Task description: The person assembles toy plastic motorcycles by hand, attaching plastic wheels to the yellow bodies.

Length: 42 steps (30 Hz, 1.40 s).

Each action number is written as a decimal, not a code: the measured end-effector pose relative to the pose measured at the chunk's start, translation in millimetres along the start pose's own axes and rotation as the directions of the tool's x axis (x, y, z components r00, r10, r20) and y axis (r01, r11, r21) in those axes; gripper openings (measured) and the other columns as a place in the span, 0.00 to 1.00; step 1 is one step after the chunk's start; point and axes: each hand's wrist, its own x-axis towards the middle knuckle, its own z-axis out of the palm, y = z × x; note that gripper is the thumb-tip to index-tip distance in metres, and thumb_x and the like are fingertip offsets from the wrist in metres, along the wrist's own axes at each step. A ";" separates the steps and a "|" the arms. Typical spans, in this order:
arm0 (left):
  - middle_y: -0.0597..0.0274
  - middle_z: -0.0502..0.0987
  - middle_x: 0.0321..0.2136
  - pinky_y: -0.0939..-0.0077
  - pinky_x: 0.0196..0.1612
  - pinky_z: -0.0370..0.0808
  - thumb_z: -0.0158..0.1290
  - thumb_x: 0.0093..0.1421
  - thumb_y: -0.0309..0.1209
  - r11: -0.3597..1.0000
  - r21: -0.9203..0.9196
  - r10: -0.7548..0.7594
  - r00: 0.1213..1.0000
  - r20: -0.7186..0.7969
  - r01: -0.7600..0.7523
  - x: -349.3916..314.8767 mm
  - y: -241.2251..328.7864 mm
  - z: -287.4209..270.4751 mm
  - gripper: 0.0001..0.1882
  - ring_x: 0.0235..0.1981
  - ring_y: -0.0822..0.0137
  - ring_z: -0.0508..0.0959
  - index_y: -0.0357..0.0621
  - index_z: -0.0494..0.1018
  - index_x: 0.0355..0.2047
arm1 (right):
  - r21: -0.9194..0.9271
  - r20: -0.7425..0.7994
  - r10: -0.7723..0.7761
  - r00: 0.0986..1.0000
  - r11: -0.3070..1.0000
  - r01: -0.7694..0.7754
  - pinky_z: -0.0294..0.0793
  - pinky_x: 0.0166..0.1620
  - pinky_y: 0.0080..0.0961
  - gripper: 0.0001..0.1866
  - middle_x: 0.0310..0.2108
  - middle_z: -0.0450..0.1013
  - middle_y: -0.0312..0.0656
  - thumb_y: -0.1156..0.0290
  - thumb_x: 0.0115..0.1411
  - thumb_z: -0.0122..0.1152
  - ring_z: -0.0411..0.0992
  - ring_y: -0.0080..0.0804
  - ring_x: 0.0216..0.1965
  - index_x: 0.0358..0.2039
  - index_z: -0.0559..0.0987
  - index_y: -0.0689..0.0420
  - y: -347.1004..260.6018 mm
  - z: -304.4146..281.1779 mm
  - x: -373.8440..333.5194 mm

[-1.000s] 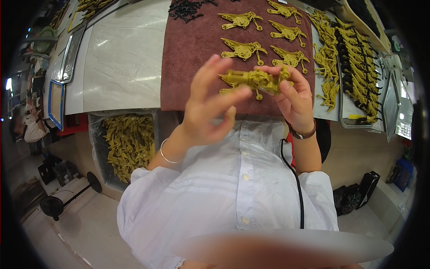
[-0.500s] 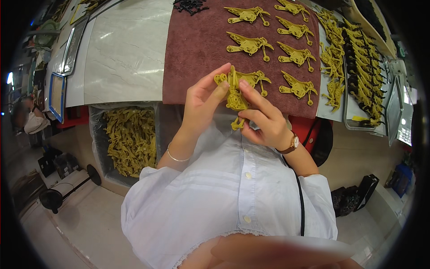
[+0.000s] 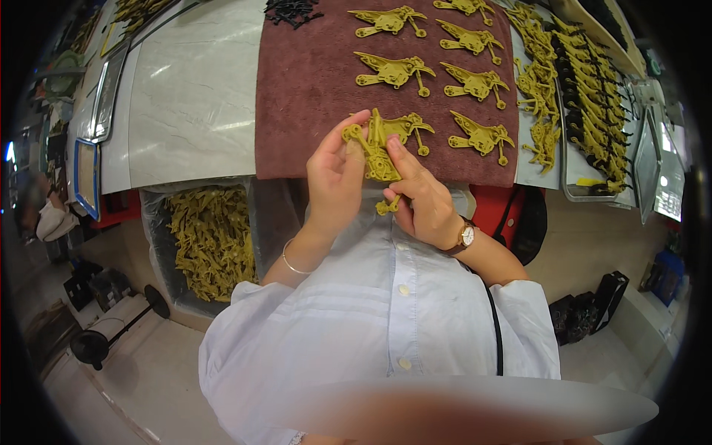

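Note:
Just past the near edge of the table, both hands hold an olive-yellow moulded part (image 3: pixel 380 165) upright in front of my shirt. My left hand (image 3: pixel 334 178) is closed on its left side, with a ringed arm of the part at the fingertips. My right hand (image 3: pixel 426 206) pinches its right side with thumb and fingers. Below those fingers a small yellow ringed end (image 3: pixel 387 205) sticks out; whether it is joined to the part is hidden. Behind my hands, a matching yellow part (image 3: pixel 411 127) lies on the maroon towel (image 3: pixel 304 96), partly covered.
Similar yellow parts (image 3: pixel 393 70) lie in two columns on the towel. Black pieces (image 3: pixel 293 11) sit at its far left corner. To the right are loose yellow parts (image 3: pixel 545 141) and a tray (image 3: pixel 593 194) of yellow-and-black pieces. A lined bin (image 3: pixel 159 248) of yellow parts stands below left.
The view has shifted slightly, so the table and towel appear further left. Both hands keep hold of the yellow part, with the left fingers slightly changed around its ringed arm.

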 end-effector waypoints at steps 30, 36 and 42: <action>0.42 0.66 0.51 0.60 0.60 0.68 0.47 0.61 0.16 0.974 -0.188 0.045 0.927 -0.373 -0.123 144.2 4.0 -72.3 0.15 0.54 0.56 0.70 0.33 0.60 0.48 | -0.601 -0.421 0.262 0.868 0.636 -0.484 0.61 0.63 0.41 0.20 0.57 0.69 0.52 0.71 0.64 0.54 0.62 0.49 0.62 0.56 0.73 0.57 121.1 -143.7 -54.2; 0.48 0.61 0.58 0.61 0.62 0.59 0.55 0.58 0.25 0.948 0.261 0.260 0.916 -0.306 -0.182 121.5 9.1 -90.0 0.26 0.60 0.56 0.61 0.39 0.60 0.56 | -0.548 -0.347 0.310 0.885 0.699 -0.460 0.55 0.65 0.44 0.23 0.57 0.69 0.50 0.66 0.61 0.58 0.60 0.50 0.64 0.56 0.73 0.57 125.3 -148.0 -51.5; 0.56 0.63 0.54 0.64 0.59 0.58 0.56 0.57 0.26 0.627 0.770 0.727 0.446 -0.522 -0.121 54.5 43.6 -168.3 0.24 0.57 0.60 0.61 0.43 0.64 0.54 | -0.578 -0.398 0.271 0.877 0.668 -0.469 0.60 0.62 0.42 0.22 0.56 0.69 0.53 0.63 0.60 0.63 0.64 0.50 0.61 0.53 0.76 0.59 112.7 -144.5 -44.7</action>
